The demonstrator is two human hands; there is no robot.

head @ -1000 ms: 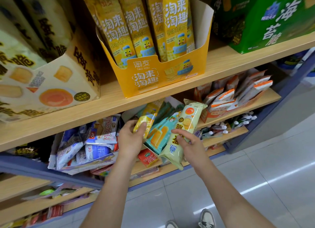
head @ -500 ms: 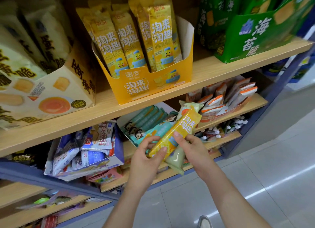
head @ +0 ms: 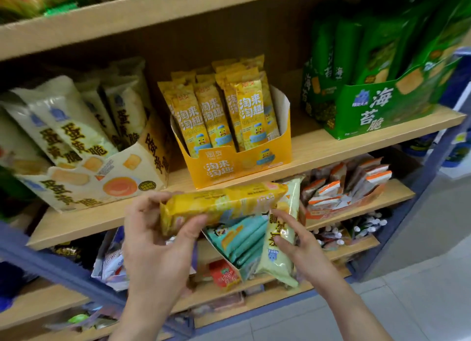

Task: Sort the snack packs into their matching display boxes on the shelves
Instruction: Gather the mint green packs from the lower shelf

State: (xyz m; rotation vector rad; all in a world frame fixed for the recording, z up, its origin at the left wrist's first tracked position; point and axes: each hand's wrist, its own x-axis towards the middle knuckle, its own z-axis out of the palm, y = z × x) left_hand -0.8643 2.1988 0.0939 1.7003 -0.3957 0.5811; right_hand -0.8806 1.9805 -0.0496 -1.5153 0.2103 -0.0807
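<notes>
Raised: long yellow foil snack pack (head: 224, 203), gripped by left hand (head: 158, 241) | right hand (head: 303, 249) holds pale green pack (head: 277, 259) | matching yellow cardboard display box (head: 239, 167) just beyond.

One yellow pack (head: 224, 203), one pale-green pack (head: 274, 266), three upper display boxes (head: 239, 167), perhaps more below.

LIGHT: bright, even, cast from overhead | SHADOW: deep shade held beneath the upper shelf (head: 153, 12), at the back of the bay | GLARE: soft sheen noted on the pale packs (head: 63, 106) | BLUR: green packs (head: 377, 42) and left edge smeared by motion; centre kept sharper | DISTORTION: shelf lines bowed toward the edges
</notes>
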